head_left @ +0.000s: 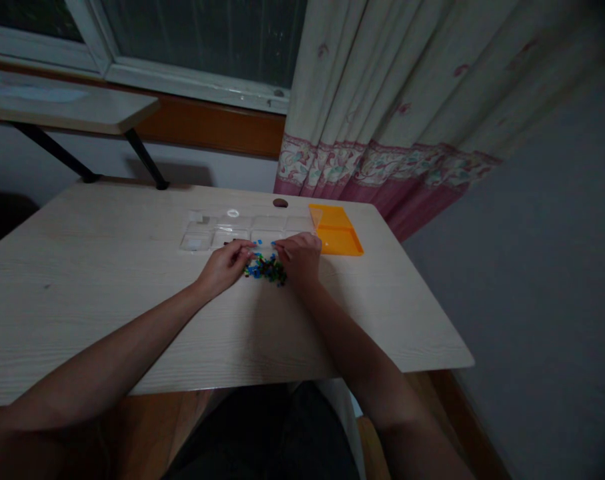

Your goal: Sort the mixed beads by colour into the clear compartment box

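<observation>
Left hand [227, 265]: fingers curled, whether gripping we cannot tell | Right hand [301, 257]: fingertips pinch blue piece [273, 244] | Early stage, we judge: few pieces seem inside clear tray [198, 243], most lie heaped [265, 268] between hands.

I'm seeing glossy clear plastic on the divided tray [269, 223], smooth orange plastic case [338, 235], wood-grained bench [107, 280], cloth curtain [382, 100].

Dim light, soft shadows, dark right corners
</observation>
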A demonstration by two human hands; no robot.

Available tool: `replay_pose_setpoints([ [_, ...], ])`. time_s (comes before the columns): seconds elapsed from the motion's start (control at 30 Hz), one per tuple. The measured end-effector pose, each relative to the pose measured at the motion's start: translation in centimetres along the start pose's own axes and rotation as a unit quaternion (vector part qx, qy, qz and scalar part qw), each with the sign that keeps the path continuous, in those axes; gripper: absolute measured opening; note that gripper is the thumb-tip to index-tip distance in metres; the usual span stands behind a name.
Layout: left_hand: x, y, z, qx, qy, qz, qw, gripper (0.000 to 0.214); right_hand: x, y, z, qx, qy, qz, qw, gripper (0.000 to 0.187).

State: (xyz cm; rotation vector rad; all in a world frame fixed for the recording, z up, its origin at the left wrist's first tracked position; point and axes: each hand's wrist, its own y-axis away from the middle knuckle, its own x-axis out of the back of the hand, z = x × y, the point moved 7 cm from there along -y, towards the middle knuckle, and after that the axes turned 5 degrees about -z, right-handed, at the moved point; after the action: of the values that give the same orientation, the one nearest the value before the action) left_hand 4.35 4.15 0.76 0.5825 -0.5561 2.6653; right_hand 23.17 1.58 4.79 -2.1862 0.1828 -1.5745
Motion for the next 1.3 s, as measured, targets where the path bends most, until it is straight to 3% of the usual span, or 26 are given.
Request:
replay_pose_setpoints([
  [0.17,1.1,0.1,1.4,-0.041,-0.124,0.037,0.991,0.029,-0.1,-0.2,2.0,-0.042,0.003,0.061,0.997,0.018],
  [0.33,1.5,0.2,2.1,-0.053,-0.157,0.034,0.986,0.029,-0.9,-0.3,1.8,-0.036,0.015,0.037,0.999,0.015],
  [0.5,1.6,0.3,2.3,-0.071,-0.195,0.003,0.978,0.028,-0.8,-0.3,1.7,-0.038,0.014,0.019,0.999,0.021],
  [0.87,0.4,1.0,3.3,-0.15,-0.251,-0.13,0.947,0.023,0.9,0.7,2.3,-0.03,-0.024,0.023,0.999,0.027],
  [1.3,-0.8,1.1,3.6,-0.148,-0.283,-0.117,0.94,0.03,0.7,0.6,2.2,-0.022,-0.039,0.024,0.999,0.032],
])
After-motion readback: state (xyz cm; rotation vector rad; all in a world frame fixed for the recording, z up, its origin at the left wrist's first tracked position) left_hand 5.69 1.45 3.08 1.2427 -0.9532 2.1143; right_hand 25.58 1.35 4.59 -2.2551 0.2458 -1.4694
